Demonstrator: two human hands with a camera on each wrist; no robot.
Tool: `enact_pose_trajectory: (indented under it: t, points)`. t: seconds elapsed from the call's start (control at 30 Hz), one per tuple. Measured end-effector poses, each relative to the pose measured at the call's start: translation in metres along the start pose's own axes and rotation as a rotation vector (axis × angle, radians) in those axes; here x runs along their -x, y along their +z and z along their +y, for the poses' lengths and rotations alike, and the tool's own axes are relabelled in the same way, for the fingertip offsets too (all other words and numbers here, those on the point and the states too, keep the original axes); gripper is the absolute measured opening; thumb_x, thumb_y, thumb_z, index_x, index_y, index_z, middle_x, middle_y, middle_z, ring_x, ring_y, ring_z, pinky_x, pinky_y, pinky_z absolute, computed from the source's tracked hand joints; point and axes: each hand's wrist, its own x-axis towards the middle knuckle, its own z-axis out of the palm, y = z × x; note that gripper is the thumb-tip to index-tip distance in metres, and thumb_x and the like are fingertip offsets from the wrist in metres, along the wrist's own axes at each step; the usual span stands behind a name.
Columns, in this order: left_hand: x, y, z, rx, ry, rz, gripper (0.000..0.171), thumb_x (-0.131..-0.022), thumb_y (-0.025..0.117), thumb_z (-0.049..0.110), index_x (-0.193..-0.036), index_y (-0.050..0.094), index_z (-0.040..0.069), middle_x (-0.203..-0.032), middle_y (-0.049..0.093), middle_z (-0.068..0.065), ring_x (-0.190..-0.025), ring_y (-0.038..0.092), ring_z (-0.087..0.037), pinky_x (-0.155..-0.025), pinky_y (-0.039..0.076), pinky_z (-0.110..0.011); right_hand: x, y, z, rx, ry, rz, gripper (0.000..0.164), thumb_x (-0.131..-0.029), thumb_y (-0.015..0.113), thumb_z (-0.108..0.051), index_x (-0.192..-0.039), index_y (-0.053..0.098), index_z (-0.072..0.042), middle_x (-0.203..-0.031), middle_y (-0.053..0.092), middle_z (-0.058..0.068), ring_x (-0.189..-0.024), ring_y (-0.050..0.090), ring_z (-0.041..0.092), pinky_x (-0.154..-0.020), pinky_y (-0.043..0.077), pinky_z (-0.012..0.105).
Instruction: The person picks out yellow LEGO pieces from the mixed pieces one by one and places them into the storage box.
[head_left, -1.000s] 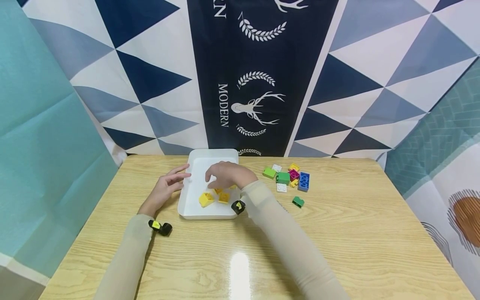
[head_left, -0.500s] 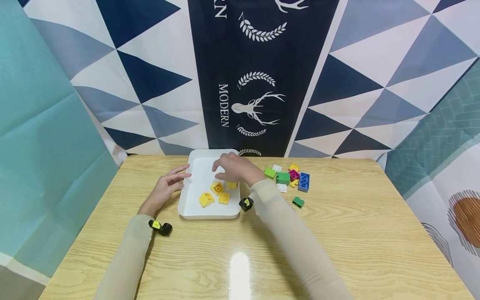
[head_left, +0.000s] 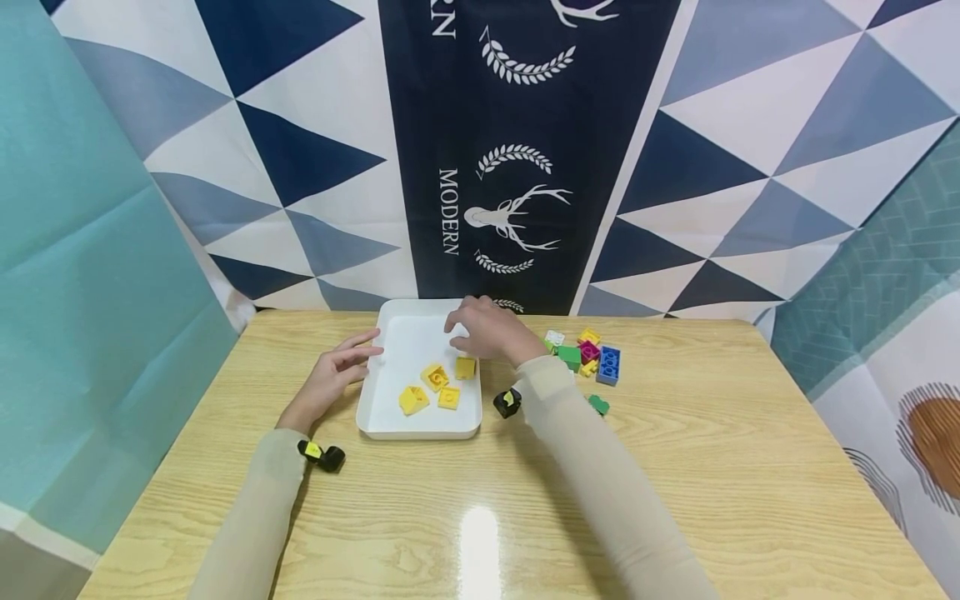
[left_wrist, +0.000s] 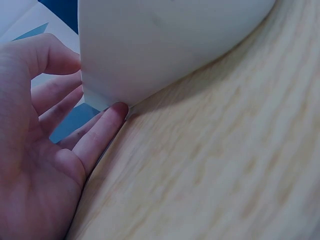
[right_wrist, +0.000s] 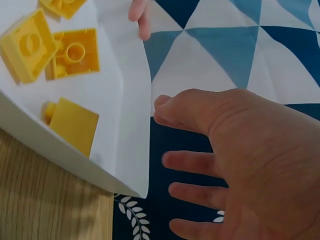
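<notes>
A white tray (head_left: 408,337) lies on the wooden table with several yellow toy bricks (head_left: 435,377) inside, toward its near right part. My left hand (head_left: 330,383) is at the tray's left side, its fingertips touching the outer wall (left_wrist: 165,45) in the left wrist view. Over the far right corner of the tray hovers my right hand (head_left: 491,331). In the right wrist view its fingers are spread apart and hold nothing. One yellow brick (right_wrist: 75,127) there sits near the tray wall, and others lie beyond it, some with their hollow undersides showing.
Right of the tray is a loose group of bricks: a blue brick (head_left: 609,365), a green brick (head_left: 569,358), a magenta brick (head_left: 588,351), and white and yellow ones. A small green brick (head_left: 598,405) lies nearer. Patterned cloth (head_left: 315,150) hangs behind the table.
My right hand has moved away to the right and back from over the yellow bricks, which now show fully in the tray. The left hand stays at the tray's side.
</notes>
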Motion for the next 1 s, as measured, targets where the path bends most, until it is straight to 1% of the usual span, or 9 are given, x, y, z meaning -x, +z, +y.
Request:
enact_pose_trajectory:
  t: [0.1, 0.2, 0.27, 0.37, 0.5, 0.63, 0.83, 1.0]
  points:
    - [0.0, 0.0, 0.0, 0.002, -0.001, 0.0, 0.042, -0.108, 0.059, -0.004, -0.148, 0.067, -0.01, -0.183, 0.039, -0.019, -0.175, 0.027, -0.041, -0.12, 0.039, -0.001, 0.001, 0.0, 0.005, 0.0, 0.009, 0.034, 0.033, -0.111, 0.072, -0.03, -0.142, 0.079, -0.021, -0.158, 0.062, 0.009, -0.141, 0.057, 0.033, -0.123, 0.056, 0.061]
    - [0.0, 0.0, 0.0, 0.007, 0.0, -0.001, 0.042, -0.107, 0.059, -0.004, -0.148, 0.067, -0.01, -0.183, 0.039, -0.02, -0.175, 0.027, -0.041, -0.12, 0.039, -0.001, 0.001, 0.002, 0.012, -0.011, 0.029, 0.056, 0.033, -0.11, 0.072, -0.029, -0.142, 0.079, -0.021, -0.159, 0.059, 0.008, -0.141, 0.055, 0.033, -0.124, 0.054, 0.064]
    - [0.0, 0.0, 0.0, 0.007, 0.003, -0.003, 0.042, -0.107, 0.059, -0.004, -0.148, 0.067, -0.01, -0.183, 0.039, -0.02, -0.175, 0.027, -0.042, -0.12, 0.04, -0.001, 0.001, 0.004, 0.017, -0.017, 0.042, 0.065, 0.033, -0.11, 0.072, -0.028, -0.142, 0.079, -0.021, -0.16, 0.058, 0.008, -0.141, 0.054, 0.033, -0.125, 0.053, 0.064]
    - [0.0, 0.0, 0.001, 0.007, 0.008, -0.005, 0.041, -0.108, 0.06, -0.004, -0.148, 0.067, -0.01, -0.183, 0.039, -0.02, -0.175, 0.027, -0.042, -0.12, 0.039, -0.001, 0.002, 0.008, 0.025, -0.035, 0.057, 0.08, 0.032, -0.11, 0.073, -0.026, -0.14, 0.08, -0.021, -0.159, 0.058, 0.009, -0.139, 0.053, 0.034, -0.121, 0.055, 0.062]
    - [0.0, 0.0, 0.0, 0.009, 0.007, -0.005, 0.041, -0.108, 0.06, -0.004, -0.148, 0.067, -0.01, -0.183, 0.039, -0.02, -0.175, 0.027, -0.042, -0.12, 0.04, -0.001, 0.004, 0.011, 0.036, -0.053, 0.072, 0.092, 0.031, -0.109, 0.072, -0.025, -0.139, 0.08, -0.019, -0.159, 0.058, 0.01, -0.139, 0.053, 0.034, -0.117, 0.057, 0.06]
    - [0.001, 0.0, 0.001, 0.007, 0.002, -0.005, 0.041, -0.108, 0.059, -0.005, -0.148, 0.067, -0.01, -0.183, 0.039, -0.02, -0.175, 0.026, -0.041, -0.12, 0.04, -0.001, 0.007, 0.013, 0.045, -0.055, 0.08, 0.097, 0.032, -0.109, 0.071, -0.026, -0.138, 0.081, -0.018, -0.161, 0.059, 0.011, -0.142, 0.053, 0.035, -0.119, 0.057, 0.061]
    - [0.002, 0.0, 0.002, 0.004, -0.002, -0.002, 0.041, -0.108, 0.059, -0.005, -0.148, 0.067, -0.01, -0.183, 0.038, -0.019, -0.175, 0.026, -0.041, -0.121, 0.04, -0.001, 0.009, 0.014, 0.061, -0.03, 0.083, 0.094, 0.034, -0.108, 0.07, -0.027, -0.139, 0.08, -0.021, -0.16, 0.061, 0.011, -0.144, 0.053, 0.036, -0.121, 0.055, 0.062]
    - [0.001, 0.0, 0.002, 0.011, -0.001, -0.005, 0.041, -0.108, 0.059, -0.004, -0.148, 0.067, -0.01, -0.183, 0.038, -0.02, -0.175, 0.026, -0.042, -0.12, 0.04, -0.001, 0.011, 0.014, 0.073, -0.032, 0.101, 0.099, 0.032, -0.107, 0.071, -0.026, -0.137, 0.081, -0.02, -0.161, 0.061, 0.012, -0.145, 0.054, 0.038, -0.12, 0.054, 0.066]
